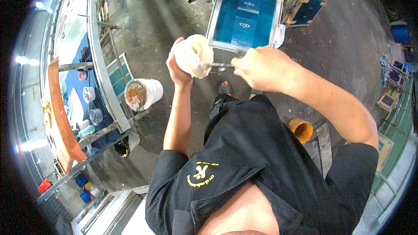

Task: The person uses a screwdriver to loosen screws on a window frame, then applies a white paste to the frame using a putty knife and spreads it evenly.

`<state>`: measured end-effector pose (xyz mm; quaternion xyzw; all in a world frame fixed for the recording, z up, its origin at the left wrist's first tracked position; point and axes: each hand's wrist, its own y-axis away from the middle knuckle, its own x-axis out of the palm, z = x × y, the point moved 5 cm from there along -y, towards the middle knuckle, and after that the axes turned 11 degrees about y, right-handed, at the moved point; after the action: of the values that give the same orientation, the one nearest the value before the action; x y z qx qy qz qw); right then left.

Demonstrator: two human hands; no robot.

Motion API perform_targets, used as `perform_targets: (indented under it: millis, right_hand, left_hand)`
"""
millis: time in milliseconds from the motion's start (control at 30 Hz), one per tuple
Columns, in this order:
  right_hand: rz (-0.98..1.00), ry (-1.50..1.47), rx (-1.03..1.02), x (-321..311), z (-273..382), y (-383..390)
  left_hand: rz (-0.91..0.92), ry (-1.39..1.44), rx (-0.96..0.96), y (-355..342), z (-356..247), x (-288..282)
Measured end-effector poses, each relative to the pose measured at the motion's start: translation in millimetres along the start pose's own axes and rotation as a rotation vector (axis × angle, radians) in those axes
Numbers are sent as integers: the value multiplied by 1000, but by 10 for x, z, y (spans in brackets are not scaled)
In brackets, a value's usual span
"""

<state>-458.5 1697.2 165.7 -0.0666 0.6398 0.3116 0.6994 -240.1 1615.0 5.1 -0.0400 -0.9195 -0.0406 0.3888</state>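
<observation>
My left hand [177,67] is wrapped round a tub of thick white paste [192,55], held up and tilted in front of me. Paste covers the tub's rim and outer side. In my right hand [263,70], the fingers are closed on a thin grey metal tool [222,65], perhaps a spatula. Its far end meets the paste at the tub's right side, so the tip is hidden. Just beyond my hands lies a framed blue printing screen [244,14] with two pale eye-shaped marks.
A white bucket with a brown-stained top [143,95] stands left of my legs. Further left, a long table [98,52] carries cups and small tubs. Several screen frames [305,8] lean together at the far right of the blue screen. An orange bucket [300,130] sits right.
</observation>
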Motion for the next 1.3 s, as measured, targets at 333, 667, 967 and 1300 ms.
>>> perform_targets:
  millis: [333, 667, 967, 1300]
  right_hand:
    - [-233, -57, 49, -243, -306, -10]
    - [-254, 40, 127, -97, -334, 26]
    - [-356, 43, 66, -65, -368, 186]
    - [183, -1123, 276, 513, -559, 385]
  left_hand:
    - [14, -12, -52, 50, -32, 59]
    - [103, -218, 105, -31, -101, -32]
    - [143, -309, -52, -11, -186, 246]
    - [202, -184, 13, -97, -268, 668]
